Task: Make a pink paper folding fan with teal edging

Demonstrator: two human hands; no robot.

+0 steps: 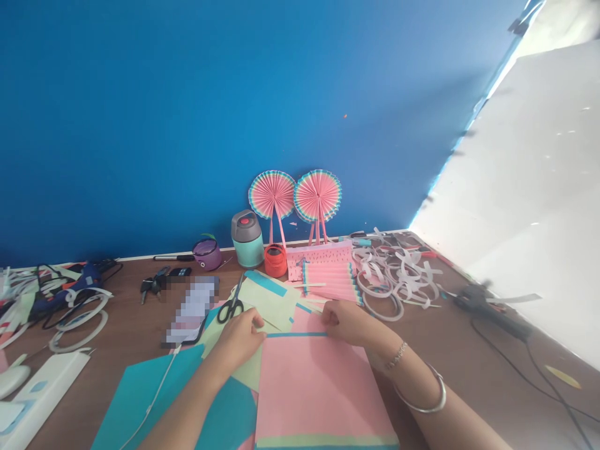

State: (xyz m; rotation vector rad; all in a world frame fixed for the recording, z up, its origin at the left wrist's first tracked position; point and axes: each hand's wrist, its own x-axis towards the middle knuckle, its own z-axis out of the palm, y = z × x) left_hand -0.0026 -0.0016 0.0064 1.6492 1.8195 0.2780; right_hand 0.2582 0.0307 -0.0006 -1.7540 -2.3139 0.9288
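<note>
A large pink sheet of paper (319,387) lies flat in front of me, with a blue strip along its far edge and green and blue strips along its near edge. My left hand (240,340) is closed at its far left corner, fingers curled on the blue edge. At the far right corner, my right hand (347,322) is closed too, its fingertips pressed together on the same edge. Black-handled scissors (229,306) rest just beyond my left hand, on pale green paper (257,294). Teal paper (140,394) lies under my left forearm.
Two pink pleated paper fans (272,195) lean on the blue wall. Before them stand a mint jar (248,244), a red tape roll (275,260) and a folded pink piece (330,281). Curled paper strips (398,275), a glue gun (492,309), a phone (194,309) and a power strip (47,400) lie around.
</note>
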